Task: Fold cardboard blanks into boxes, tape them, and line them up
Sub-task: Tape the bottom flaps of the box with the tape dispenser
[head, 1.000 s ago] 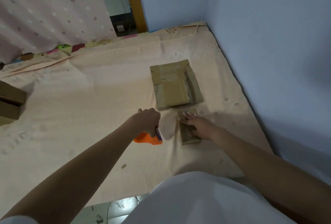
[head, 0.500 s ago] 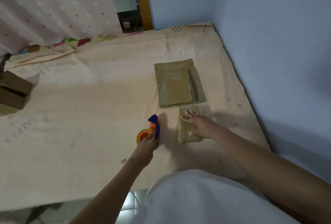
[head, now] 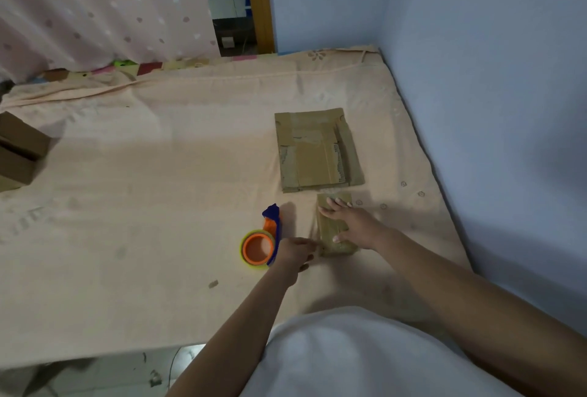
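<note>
**Tape goes on a small carton**

Here, on the peach bedsheet (head: 158, 206), near the stack of flat brown cardboard blanks (head: 317, 152), lies a small brown cardboard box (head: 330, 231). The right hand (head: 352, 222) presses it flat, fingers straight and spread. The left hand (head: 293, 253) reaches its near-left corner beside the orange-and-blue tape dispenser (head: 262, 242); its grip cannot be made out. Best, probably, to keep the box pinned while smoothing tape.

A peach-pink sheet (head: 143, 206) is covering the bed, showing faint flower prints toward 12 and 3 o'clock. Plain brown cardboard blanks (head: 317, 149) are lying near centre. The tape dispenser (head: 262, 238) is showing an orange core, blue frame and yellowish roll. At 11 o'clock a pink curtain (head: 95, 6) is showing pale dots.
</note>
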Motion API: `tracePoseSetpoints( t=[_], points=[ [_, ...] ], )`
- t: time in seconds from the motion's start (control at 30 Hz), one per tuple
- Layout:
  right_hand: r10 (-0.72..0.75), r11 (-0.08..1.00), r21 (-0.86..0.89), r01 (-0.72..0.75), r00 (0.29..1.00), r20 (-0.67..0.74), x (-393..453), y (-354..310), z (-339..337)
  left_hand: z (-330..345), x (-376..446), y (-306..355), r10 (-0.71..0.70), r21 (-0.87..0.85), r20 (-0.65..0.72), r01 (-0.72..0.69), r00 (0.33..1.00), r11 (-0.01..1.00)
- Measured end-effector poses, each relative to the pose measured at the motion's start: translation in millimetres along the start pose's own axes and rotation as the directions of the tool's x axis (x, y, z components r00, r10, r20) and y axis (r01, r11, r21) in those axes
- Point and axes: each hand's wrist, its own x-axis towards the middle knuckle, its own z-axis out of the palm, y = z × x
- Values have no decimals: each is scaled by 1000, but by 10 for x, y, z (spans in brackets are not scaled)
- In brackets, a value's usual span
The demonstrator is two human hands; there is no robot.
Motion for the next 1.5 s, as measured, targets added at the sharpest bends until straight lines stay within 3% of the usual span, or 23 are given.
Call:
tracePoseSetpoints(
  t=[0.27,0.47,0.67,0.93,1.0,1.07,1.13,1.2,1.23,1.33,1.5],
  points=[
    [0,1000,18,0,1000,-12,12,18,26,100,147,-48,-13,-17,-115,11,993,1000],
    [-3,1000,31,3,1000,-16,15,29,34,147,161,-146,-284,-321,-72,248,956,914],
    [15,999,31,-14,999,-29,24,17,47,252,147,-164,-373,-379,-1,345,928,858],
    [29,998,-56,-29,1000,-1,24,-87,34,348,178,-107,-209,-255,-258,142,943,956],
    [31,998,-61,-32,999,-8,39,-104,46,366,115,-59,-100,-121,-338,63,936,991],
    [21,996,-85,-24,999,-29,44,-128,50,384,-6,10,112,76,-387,-89,915,993],
    [15,996,-92,-20,998,-54,23,-154,56,361,-104,16,416,342,-293,-312,861,887],
    [-1,998,-66,-5,995,-97,-4,-168,48,280,-77,-35,644,555,-56,-512,763,656],
    [-7,999,-41,3,995,-101,-20,-163,28,234,-44,-57,689,611,60,-572,722,547],
    [-25,998,51,30,996,-90,-65,-89,1,136,47,-79,756,735,290,-642,587,218],
    [75,942,336,7,970,-232,-302,159,-5,-28,104,-103,675,754,472,-657,566,24]
  ],
)
